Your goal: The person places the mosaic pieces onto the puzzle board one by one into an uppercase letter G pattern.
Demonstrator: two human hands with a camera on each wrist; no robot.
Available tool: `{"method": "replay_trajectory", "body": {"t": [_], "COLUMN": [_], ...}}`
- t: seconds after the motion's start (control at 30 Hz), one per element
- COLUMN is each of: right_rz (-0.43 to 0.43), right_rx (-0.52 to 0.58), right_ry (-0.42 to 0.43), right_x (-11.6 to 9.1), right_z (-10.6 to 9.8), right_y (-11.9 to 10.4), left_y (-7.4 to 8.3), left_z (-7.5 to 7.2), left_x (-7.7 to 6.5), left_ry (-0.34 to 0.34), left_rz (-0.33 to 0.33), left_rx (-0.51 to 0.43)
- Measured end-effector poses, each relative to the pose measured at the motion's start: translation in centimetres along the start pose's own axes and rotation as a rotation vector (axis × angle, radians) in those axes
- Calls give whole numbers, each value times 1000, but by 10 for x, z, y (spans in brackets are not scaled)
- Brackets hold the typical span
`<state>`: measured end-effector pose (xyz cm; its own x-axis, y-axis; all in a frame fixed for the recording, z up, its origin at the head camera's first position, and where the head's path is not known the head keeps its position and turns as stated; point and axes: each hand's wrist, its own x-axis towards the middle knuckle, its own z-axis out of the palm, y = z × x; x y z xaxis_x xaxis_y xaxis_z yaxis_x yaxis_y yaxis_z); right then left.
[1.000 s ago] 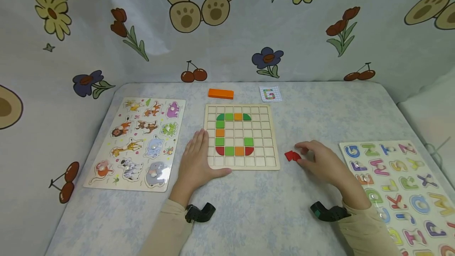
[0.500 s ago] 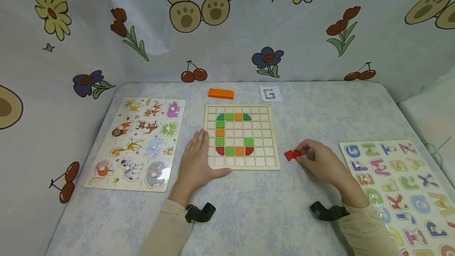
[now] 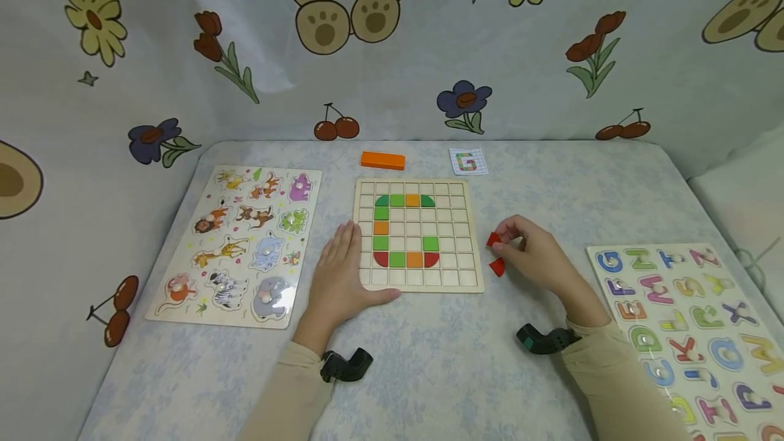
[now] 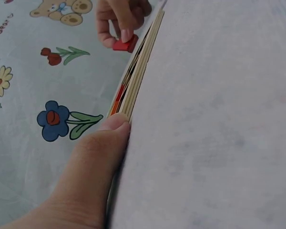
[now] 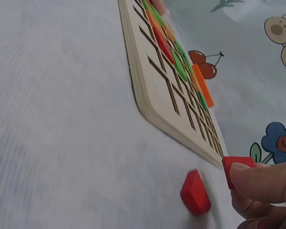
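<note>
A wooden grid board [image 3: 456,278] lies mid-table, with green, orange and red tiles set in a G-like outline. My left hand [image 3: 337,278] rests along the board's left side, fingers straight, its thumb [image 4: 97,150] against the near edge. Right of the board, my right hand [image 3: 529,250] pinches a red tile [image 5: 236,164] between thumb and fingers, raised off the table. A second red tile [image 5: 195,193], wedge-like with one rounded side, lies on the table just below that hand.
An animal puzzle board [image 3: 214,312] lies at left, and a letter puzzle board [image 3: 667,312] at right. Behind the grid board are an orange bar [image 3: 382,160] and a small card [image 3: 468,162] printed with a coloured G. A patterned cloth [image 3: 392,80] hangs behind the table.
My right hand has taken hold of one of the two red tiles and lifted it away, up and left of its spot. The other tile stays. My left hand has not moved.
</note>
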<state>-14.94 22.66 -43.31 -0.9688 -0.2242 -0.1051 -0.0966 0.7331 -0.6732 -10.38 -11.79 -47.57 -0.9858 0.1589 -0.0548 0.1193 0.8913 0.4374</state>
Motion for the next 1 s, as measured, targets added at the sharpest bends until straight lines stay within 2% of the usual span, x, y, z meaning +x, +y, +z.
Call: {"method": "replay_trajectory", "body": {"t": [0.2, 0.47, 0.63, 1.0], "right_rz": [5, -43, -71, -78], "right_rx": [47, 71, 88, -20], "right_ry": [-69, -73, -66, -63], "right_x": [20, 36, 45, 55], "right_z": [17, 42, 53, 60], "right_y": [-26, -55, -63, -68], "left_y": [1, 2, 2, 1], "left_z": [0, 1, 0, 1], "left_x": [1, 1, 0, -1], "left_ry": [-9, 3, 6, 11], "left_rz": [-2, -6, -8, -4], "left_rx": [-3, -4, -12, -4]}}
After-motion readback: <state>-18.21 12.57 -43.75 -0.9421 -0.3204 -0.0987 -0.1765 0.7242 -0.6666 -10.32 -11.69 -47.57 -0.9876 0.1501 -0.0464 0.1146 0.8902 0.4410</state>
